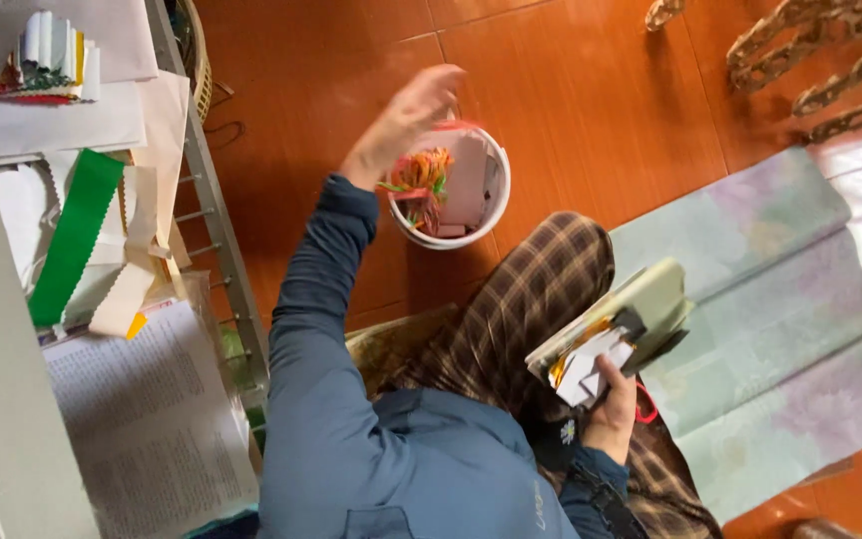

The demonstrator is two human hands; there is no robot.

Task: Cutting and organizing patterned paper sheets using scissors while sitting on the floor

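Two bare hands work apart above an orange tiled floor [571, 90]. The left hand [406, 118], blurred, is raised with its fingers loosely spread and empty, just over the rim of a small white bucket [496, 195]; whether a fingertip touches the bucket's red handle [456, 126] cannot be told. Directly below that hand, inside the bucket, lie a tangle of orange, green and red threads [419, 180] and some white paper scraps [468, 180]. The right hand [613, 411], low and close to the body, grips from beneath a bundle of folded white and yellow papers [591, 367] held inside a pale green folded cover [650, 304], fingers curled around its lower edge; a red loop [647, 409] shows beside the wrist. Between the two hands stretches a knee in brown plaid trousers [541, 299], with blue sleeves on both arms. Beyond the right hand a pale floral sheet [800, 319] lies spread on the floor. Out past the left arm stands a metal rack [214, 215] holding a green strip of cloth [72, 235], cream strips [132, 269], white sheets and a printed page [147, 419].
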